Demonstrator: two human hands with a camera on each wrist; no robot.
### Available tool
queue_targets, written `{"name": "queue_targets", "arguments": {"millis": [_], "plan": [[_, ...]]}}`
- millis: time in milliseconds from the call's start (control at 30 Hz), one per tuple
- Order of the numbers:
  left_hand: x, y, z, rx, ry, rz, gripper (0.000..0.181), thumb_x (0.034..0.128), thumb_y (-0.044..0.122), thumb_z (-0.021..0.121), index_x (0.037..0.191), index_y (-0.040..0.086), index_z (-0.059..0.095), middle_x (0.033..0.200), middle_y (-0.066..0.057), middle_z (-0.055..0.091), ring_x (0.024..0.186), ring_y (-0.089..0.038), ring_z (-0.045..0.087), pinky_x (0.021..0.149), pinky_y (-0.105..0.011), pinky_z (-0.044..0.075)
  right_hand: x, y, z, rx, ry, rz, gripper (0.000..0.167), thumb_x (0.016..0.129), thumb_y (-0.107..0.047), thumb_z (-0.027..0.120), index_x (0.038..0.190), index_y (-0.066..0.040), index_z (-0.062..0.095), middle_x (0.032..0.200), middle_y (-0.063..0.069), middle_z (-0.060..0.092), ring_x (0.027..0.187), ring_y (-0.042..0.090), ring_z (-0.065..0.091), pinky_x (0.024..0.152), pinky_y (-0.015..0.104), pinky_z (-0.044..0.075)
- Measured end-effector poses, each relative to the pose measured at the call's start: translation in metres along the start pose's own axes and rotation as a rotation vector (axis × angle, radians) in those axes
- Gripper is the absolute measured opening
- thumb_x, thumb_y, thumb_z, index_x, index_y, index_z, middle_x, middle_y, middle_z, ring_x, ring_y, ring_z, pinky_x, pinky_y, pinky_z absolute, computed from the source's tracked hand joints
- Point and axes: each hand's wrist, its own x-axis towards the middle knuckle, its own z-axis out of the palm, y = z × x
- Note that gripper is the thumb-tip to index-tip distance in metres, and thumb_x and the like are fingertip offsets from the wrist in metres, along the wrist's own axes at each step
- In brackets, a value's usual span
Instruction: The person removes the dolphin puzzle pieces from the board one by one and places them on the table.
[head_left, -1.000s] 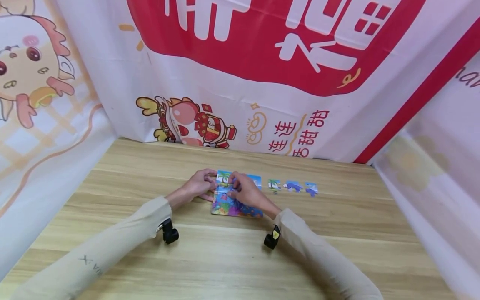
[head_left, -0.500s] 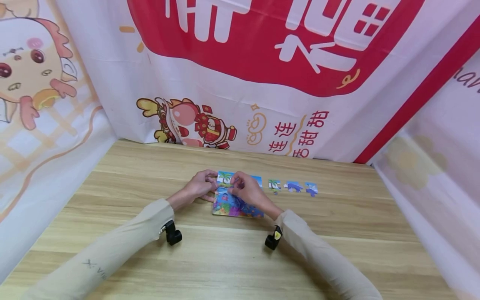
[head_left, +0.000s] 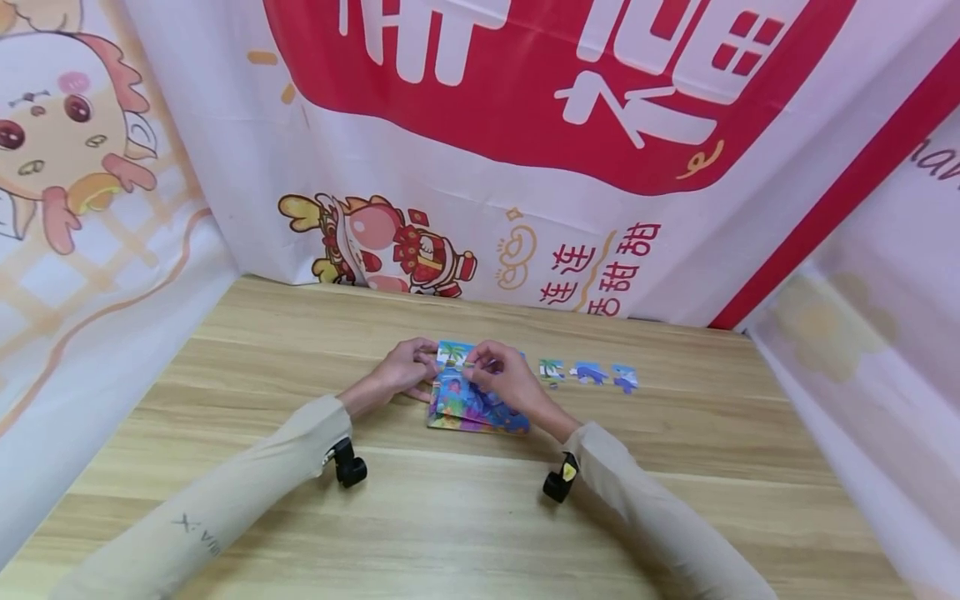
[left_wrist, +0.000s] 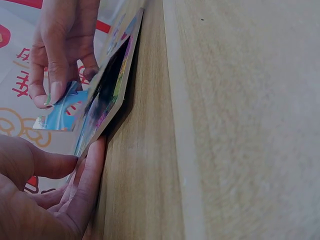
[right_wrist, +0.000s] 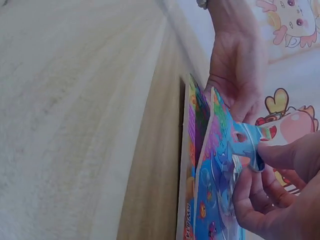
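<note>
A colourful sea-scene jigsaw puzzle [head_left: 465,403] lies on the wooden table in front of me. At its left edge, my left hand [head_left: 397,369] holds the backing board [left_wrist: 120,95] between thumb and fingers. My right hand [head_left: 513,383] pinches a blue puzzle piece [left_wrist: 62,112] over the puzzle's upper part. That piece sticks up from the picture layer [right_wrist: 212,165], and part of it is behind my fingertips. The joined layer tilts up off the backing, leaving a dark gap along the near side in the left wrist view.
Right of the puzzle lie loose pieces: a palm-tree piece [head_left: 551,368], a dolphin piece [head_left: 588,373] and another blue-and-white piece [head_left: 625,379]. A printed cloth [head_left: 450,167] hangs behind the table [head_left: 450,517], with more cloth at both sides.
The right hand has moved slightly right and up with the pinched piece. The puzzle's near part has risen off its backing. My left hand stays at the left edge.
</note>
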Motion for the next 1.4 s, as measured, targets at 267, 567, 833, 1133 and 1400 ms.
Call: {"name": "queue_targets", "arguments": {"millis": [267, 567, 833, 1133, 1400], "plan": [[0.0, -0.002, -0.001, 0.004, -0.001, -0.032, 0.057, 0.0997, -0.006, 0.055, 0.154, 0.001, 0.042, 0.121, -0.019, 0.056, 0.099, -0.026, 0.066, 0.07, -0.035, 0.068, -0.002, 0.002, 0.002, -0.015, -0.041, -0.032, 0.009, 0.099, -0.006, 0.072, 0.106, -0.001, 0.069, 0.095, 0.013, 0.069, 0.085, 0.018, 0.061, 0.076, 0.022, 0.051], [0.001, -0.001, 0.001, 0.002, 0.003, -0.017, 0.057, 0.0982, -0.009, 0.053, 0.153, 0.0, 0.042, 0.12, -0.019, 0.057, 0.097, -0.026, 0.065, 0.068, -0.034, 0.068, -0.003, 0.005, 0.002, -0.077, -0.057, -0.175, 0.008, 0.098, -0.002, 0.071, 0.106, -0.003, 0.068, 0.091, 0.01, 0.068, 0.084, 0.02, 0.062, 0.075, 0.025, 0.055], [0.0, 0.005, -0.007, -0.037, -0.129, -0.065, 0.067, 0.0982, -0.006, 0.056, 0.16, 0.001, 0.031, 0.128, -0.019, 0.052, 0.107, -0.026, 0.063, 0.081, -0.035, 0.068, -0.002, 0.008, 0.002, -0.125, -0.058, -0.222, 0.008, 0.099, -0.001, 0.07, 0.105, -0.003, 0.064, 0.09, 0.009, 0.066, 0.083, 0.017, 0.06, 0.074, 0.025, 0.055], [-0.011, 0.011, -0.008, 0.1, -0.249, 0.01, 0.091, 0.0862, -0.003, 0.076, 0.161, 0.0, 0.025, 0.135, -0.024, 0.05, 0.108, -0.028, 0.062, 0.087, -0.03, 0.062, 0.0, 0.007, 0.004, -0.129, -0.046, -0.202, 0.009, 0.098, 0.0, 0.07, 0.104, -0.002, 0.064, 0.089, 0.011, 0.066, 0.081, 0.018, 0.06, 0.073, 0.029, 0.053], [-0.011, 0.012, 0.001, 0.209, -0.128, 0.023, 0.091, 0.0823, -0.001, 0.083, 0.157, -0.002, 0.031, 0.126, -0.021, 0.055, 0.107, -0.028, 0.059, 0.091, -0.03, 0.054, 0.003, 0.004, 0.0, -0.105, -0.089, -0.188, 0.007, 0.098, -0.001, 0.071, 0.103, -0.002, 0.065, 0.09, 0.01, 0.065, 0.082, 0.017, 0.06, 0.074, 0.029, 0.054]]}}
